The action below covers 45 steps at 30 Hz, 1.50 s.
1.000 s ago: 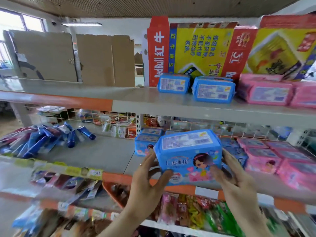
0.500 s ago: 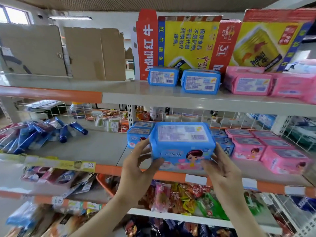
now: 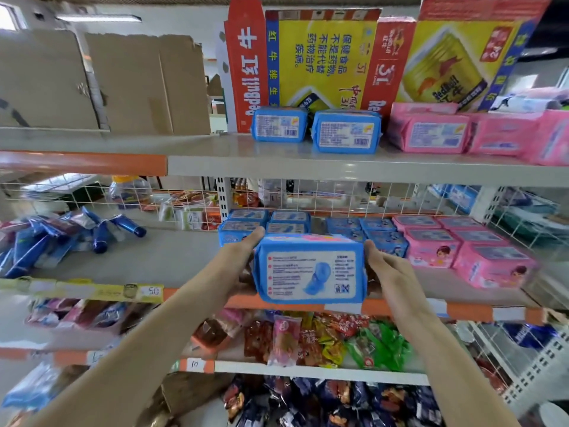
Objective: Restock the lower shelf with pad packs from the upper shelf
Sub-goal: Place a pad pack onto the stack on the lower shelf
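Note:
A blue pad pack [image 3: 311, 268] is held at the front edge of the lower shelf [image 3: 172, 263], its printed back facing me. My left hand [image 3: 243, 257] grips its left end and my right hand [image 3: 385, 269] grips its right end. Behind it on the lower shelf stand several blue pad packs [image 3: 268, 221] and, to the right, several pink pad packs [image 3: 462, 241]. On the upper shelf [image 3: 215, 149] lie two blue pad packs [image 3: 314, 129] and pink pad packs [image 3: 437, 131].
Red and yellow drink cartons [image 3: 323, 57] stand behind the upper packs; brown cardboard [image 3: 101, 84] is at upper left. Blue tubes [image 3: 67, 235] lie at the lower shelf's left. A white wire grid [image 3: 338, 195] backs the lower shelf. Snack bags [image 3: 323, 337] fill the shelves below.
The blue pack has been tipped so that its printed back faces me instead of its front with the cartoon face. Both hands have pushed it further in towards the packs on the lower shelf.

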Available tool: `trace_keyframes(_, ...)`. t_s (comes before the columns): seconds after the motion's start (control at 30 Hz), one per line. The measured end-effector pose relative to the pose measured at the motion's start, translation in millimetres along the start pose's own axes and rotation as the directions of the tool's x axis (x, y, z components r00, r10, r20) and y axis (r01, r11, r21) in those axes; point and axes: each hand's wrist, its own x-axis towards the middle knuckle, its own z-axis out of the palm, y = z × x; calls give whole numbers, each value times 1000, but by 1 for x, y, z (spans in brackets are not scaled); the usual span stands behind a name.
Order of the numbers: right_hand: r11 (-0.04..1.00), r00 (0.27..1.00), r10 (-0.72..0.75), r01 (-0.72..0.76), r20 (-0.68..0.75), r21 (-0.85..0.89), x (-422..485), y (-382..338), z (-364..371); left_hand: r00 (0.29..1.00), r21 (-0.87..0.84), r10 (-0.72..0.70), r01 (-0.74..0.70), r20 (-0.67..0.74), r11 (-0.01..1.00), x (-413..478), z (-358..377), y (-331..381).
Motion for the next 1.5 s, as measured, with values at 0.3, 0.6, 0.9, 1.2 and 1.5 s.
trace_keyframes(0.3, 997, 997, -68, 69, -40, 40, 1, 1, -1, 908, 58, 418, -418, 9, 907, -18, -1, -7)
trace_keyframes(0.6, 996, 997, -76, 76, 6, 54, 6, 16, 16, 875, 139, 480, -470, -53, 872, -29, -9, -31)
trace_keyframes(0.9, 994, 993, -63, 72, 104, -79, 11, 41, 45, 848, 221, 504, -466, -165, 857, -31, -22, -65)
trace_keyframes(1.2, 995, 985, -88, 93, 146, -23, 22, 63, 91, 842, 224, 479, -431, -249, 874, -9, -52, -78)
trace_keyframes(1.5, 994, 987, 1, 17, 158, -109, 65, 89, 128, 878, 230, 418, -368, -233, 901, 60, -80, -98)
